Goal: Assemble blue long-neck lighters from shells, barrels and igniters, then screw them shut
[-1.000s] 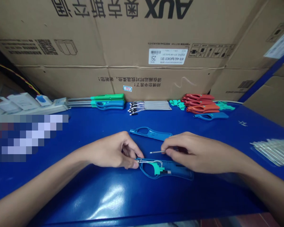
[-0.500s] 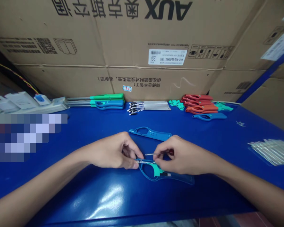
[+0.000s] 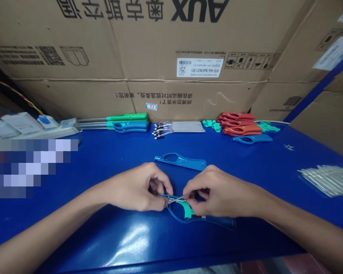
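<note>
My left hand [image 3: 140, 190] pinches the narrow front end of a blue lighter shell half [image 3: 221, 222], which lies on the blue table. Inside the shell sits a teal trigger [image 3: 186, 209]; thin wires and a slim metal part run along its upper edge, partly hidden by my fingers. My right hand [image 3: 217, 192] is closed around a small screwdriver [image 3: 177, 198]. Its metal shaft slants down to the left, the tip at the shell's front end by my left fingertips. Its handle is hidden in the hand. A second blue shell half [image 3: 193, 163] lies just beyond my hands.
Along the back lie long-nosed lighters [image 3: 131, 126], metal tubes with wires [image 3: 188, 126], teal triggers [image 3: 212, 125] and red shells [image 3: 237, 122]. Metal rods [image 3: 328, 180] lie at right. A power strip [image 3: 67, 127] is at left. A cardboard box [image 3: 148, 64] stands behind.
The screwdriver has tilted, and its tip has dropped from above the shell to the front end by my left fingers. My right hand has shifted slightly down; the view has moved a little.
</note>
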Available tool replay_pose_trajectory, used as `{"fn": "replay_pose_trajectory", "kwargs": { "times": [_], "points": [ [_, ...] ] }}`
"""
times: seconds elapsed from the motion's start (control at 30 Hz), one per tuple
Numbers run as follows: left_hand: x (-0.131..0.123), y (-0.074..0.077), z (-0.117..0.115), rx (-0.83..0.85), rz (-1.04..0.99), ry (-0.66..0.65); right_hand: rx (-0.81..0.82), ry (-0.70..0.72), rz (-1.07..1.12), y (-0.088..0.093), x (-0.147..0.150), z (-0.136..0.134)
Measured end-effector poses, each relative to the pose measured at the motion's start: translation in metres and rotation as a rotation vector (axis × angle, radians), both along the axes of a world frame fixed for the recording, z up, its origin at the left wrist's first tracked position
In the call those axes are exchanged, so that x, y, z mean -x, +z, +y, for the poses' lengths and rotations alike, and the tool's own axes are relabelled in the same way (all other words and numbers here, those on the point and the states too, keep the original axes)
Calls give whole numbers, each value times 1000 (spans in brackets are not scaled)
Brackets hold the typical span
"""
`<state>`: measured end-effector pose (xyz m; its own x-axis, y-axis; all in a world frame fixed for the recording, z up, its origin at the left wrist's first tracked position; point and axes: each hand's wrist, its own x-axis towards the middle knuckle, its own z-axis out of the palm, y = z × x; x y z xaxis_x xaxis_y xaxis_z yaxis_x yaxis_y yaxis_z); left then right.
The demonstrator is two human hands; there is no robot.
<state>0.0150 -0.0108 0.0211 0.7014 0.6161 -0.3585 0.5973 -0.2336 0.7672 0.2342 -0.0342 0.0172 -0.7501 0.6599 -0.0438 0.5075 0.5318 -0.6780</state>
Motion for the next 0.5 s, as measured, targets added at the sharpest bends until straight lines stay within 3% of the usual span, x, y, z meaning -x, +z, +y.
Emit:
{"fn": "replay_pose_trajectory", "kwargs": {
  "times": [0.5],
  "points": [
    [-7,-7,-9,-284,47,-27,-80,-18,-50,0,-1,-3]
  ]
}}
